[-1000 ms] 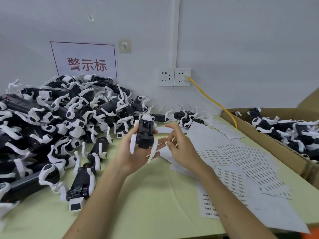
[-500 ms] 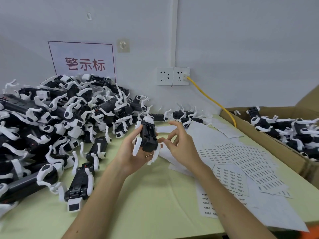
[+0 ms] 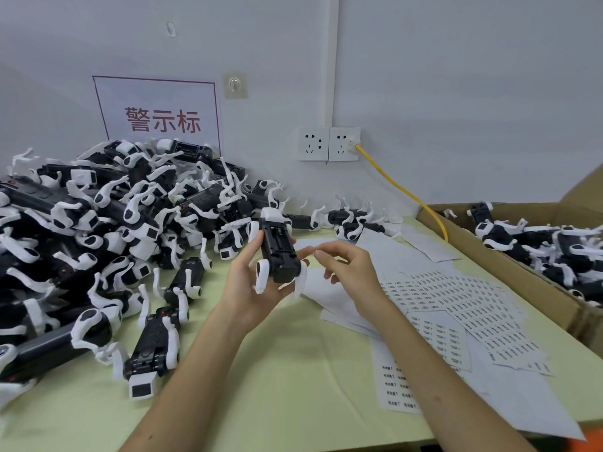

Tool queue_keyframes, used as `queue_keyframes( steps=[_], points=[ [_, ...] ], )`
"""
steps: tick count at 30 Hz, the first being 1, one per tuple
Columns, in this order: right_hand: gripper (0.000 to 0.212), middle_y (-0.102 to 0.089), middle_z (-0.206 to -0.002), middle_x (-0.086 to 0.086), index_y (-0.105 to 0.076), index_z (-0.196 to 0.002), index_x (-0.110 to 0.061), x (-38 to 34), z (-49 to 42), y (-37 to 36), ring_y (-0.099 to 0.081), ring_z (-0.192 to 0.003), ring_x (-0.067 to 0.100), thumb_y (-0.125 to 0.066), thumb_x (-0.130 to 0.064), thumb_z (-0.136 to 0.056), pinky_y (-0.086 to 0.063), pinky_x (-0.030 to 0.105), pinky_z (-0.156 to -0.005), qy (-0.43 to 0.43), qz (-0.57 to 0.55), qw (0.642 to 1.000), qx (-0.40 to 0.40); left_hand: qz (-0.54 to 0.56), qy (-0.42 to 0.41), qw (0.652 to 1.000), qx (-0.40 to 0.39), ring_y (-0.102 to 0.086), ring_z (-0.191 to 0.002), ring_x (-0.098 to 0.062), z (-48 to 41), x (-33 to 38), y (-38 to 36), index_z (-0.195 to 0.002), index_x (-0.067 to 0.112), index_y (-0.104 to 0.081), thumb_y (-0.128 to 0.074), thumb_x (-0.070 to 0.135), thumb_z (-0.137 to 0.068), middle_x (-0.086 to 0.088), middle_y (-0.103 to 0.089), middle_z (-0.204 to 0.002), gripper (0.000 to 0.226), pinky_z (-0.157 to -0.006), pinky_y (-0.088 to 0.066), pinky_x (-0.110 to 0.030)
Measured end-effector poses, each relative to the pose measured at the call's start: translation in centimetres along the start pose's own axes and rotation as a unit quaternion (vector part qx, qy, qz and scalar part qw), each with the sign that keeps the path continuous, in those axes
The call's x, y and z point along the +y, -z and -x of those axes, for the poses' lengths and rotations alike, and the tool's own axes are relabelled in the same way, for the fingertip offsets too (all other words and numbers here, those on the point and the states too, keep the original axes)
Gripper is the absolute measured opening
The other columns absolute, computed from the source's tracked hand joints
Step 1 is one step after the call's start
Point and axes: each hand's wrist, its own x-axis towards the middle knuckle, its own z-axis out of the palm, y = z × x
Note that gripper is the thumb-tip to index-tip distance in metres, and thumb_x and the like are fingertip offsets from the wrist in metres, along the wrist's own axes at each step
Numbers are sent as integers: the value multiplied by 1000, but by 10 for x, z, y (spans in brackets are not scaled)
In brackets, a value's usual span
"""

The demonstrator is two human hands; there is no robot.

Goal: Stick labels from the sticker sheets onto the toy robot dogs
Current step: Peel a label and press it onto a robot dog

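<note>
While my left grip (image 3: 251,288) wraps the toy robot dog (image 3: 277,252), belly up with its long axis twelve-to-six, my right grip (image 3: 349,272) hovers just beside at three o'clock, curled to a pinch; whether it holds anything I cannot tell.

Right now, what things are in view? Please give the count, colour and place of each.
table: one, pale green, below everything.
held toy dog: one, black and white, in left hand.
pile of toy dogs: many, black and white, table left.
cardboard box: one, brown, right.
boxed toy dogs: several, black and white, in cardboard box.
sticker sheets: several, white, table right.
sign: one, white with red characters, wall.
sockets: two, white, wall.
cable: one, yellow, from right socket.
left hand: one, holds the toy dog.
right hand: one, beside the dog, thumb and forefinger pinched.
</note>
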Motion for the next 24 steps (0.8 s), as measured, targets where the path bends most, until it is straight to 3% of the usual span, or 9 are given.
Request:
queue_keyframes(
  steps=[10,14,17,20,22,24],
  points=[
    [9,-70,-76,-13,-75,-81,-19,-1,1,0,-55,-56,6,-76,-16,-90,-46,18,-55,9,-4,1000,14,-11,-13,1000,-4,-63,-122,-29,-2,-3,2,-113,18,-77,-70,59,-86,-22,-66,-134,49,-105,-45,-41],
    [11,-67,-71,-15,-73,-81,-18,-1,0,1,-53,-52,6,-75,-13,-90,-45,17,-56,14,12,997,70,-4,-65,997,39,-73,-101,-22,-4,-7,-1,-104,20,-81,-67,48,-92,-10,-74,-125,34,-84,-59,-32],
    [8,-62,-60,-15,-74,-83,-16,-3,-2,7,-47,-49,6,-75,-13,-90,-42,16,-52,-3,-25,995,93,43,-90,992,77,-74,-86,-16,-7,-7,2,-85,22,-84,-72,36,-83,-1,-78,-98,19,-77,-58,-27],
    [6,-56,-60,-6,-76,-91,-12,-6,-2,8,-40,-49,11,-72,-13,-93,-38,21,-53,-47,-104,992,60,67,-101,987,104,-70,-87,-15,-11,-7,9,-82,23,-82,-75,34,-79,1,-78,-97,13,-86,-49,-29],
    [12,-51,-61,-2,-75,-99,-10,-10,-1,7,-35,-49,12,-64,-15,-98,-35,23,-53,-87,-195,977,4,85,-102,985,114,-71,-94,-16,-13,-9,10,-95,22,-78,-76,31,-82,1,-77,-106,16,-91,-52,-28],
    [19,-45,-59,-2,-75,-105,-11,-14,2,5,-30,-49,11,-58,-17,-98,-32,22,-50,-125,-266,954,-59,92,-110,981,127,-73,-99,-16,-14,-11,9,-108,19,-72,-75,29,-85,0,-75,-112,25,-87,-57,-23]
  ],
)
